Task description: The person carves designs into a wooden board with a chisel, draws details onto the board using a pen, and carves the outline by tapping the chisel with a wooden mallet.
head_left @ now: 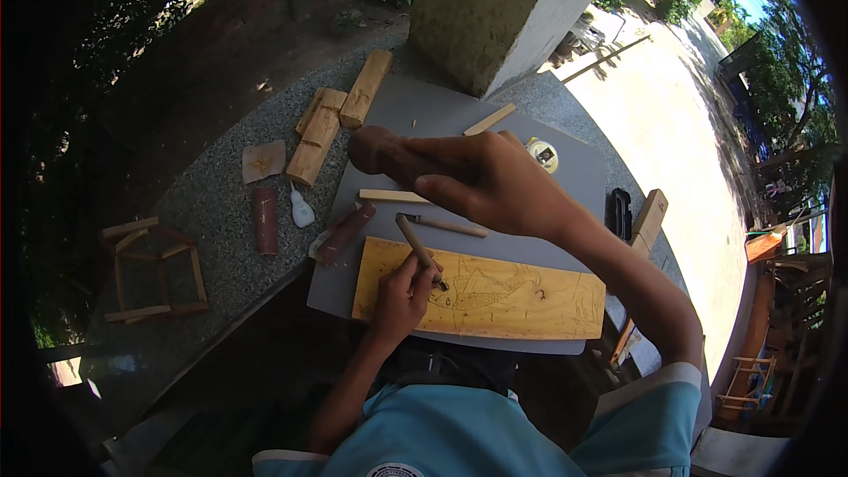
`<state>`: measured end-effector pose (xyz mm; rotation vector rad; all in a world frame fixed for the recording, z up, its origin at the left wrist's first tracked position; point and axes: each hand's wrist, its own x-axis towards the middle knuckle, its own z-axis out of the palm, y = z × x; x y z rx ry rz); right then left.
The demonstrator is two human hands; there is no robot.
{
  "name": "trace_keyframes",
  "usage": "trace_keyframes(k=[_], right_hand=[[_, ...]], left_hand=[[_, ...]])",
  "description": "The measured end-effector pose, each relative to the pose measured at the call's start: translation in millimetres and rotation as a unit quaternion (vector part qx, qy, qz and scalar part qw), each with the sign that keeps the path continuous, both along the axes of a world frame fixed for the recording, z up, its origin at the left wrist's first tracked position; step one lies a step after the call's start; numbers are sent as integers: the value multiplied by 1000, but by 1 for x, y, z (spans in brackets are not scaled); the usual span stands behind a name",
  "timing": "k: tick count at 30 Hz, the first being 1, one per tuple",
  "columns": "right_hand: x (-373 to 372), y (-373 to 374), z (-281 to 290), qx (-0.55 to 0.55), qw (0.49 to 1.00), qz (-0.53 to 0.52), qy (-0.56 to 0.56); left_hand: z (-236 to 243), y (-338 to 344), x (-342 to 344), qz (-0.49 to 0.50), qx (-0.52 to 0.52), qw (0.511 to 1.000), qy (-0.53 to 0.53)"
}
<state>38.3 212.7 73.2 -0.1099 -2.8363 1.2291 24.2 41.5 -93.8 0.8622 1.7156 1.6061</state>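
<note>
A pale yellow wooden board (pixel 512 300) with a drawn and partly carved outline lies on a grey mat (pixel 565 177). My left hand (pixel 402 287) grips a slim chisel (pixel 417 247), its tip resting on the board near the drawing. My right hand (pixel 495 181) is raised above the mat and holds a brown wooden mallet (pixel 375 148) by its handle, the rounded head pointing left.
Wooden blocks (pixel 331 119), sandpaper pieces (pixel 263 161), a glue bottle (pixel 301 208), a small stick frame (pixel 155 269) and a tape measure (pixel 543 155) lie on the speckled stone table (pixel 221 230). A concrete pillar (pixel 495 9) stands behind. More carving tools (pixel 446 226) rest on the mat.
</note>
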Motion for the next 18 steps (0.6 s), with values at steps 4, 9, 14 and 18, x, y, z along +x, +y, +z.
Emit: trace_keyframes(k=[4, 9, 14, 18], right_hand=[[-4, 6, -8, 23, 999, 7, -45], [-5, 11, 2, 71, 992, 13, -102], [-2, 12, 4, 43, 993, -31, -107], [-2, 9, -1, 49, 996, -15, -78]], left_hand=[[2, 1, 0, 1, 19, 1000, -9], [1, 0, -2, -13, -14, 999, 37], [-2, 1, 0, 4, -4, 1000, 22], [-3, 2, 1, 25, 7, 999, 28]])
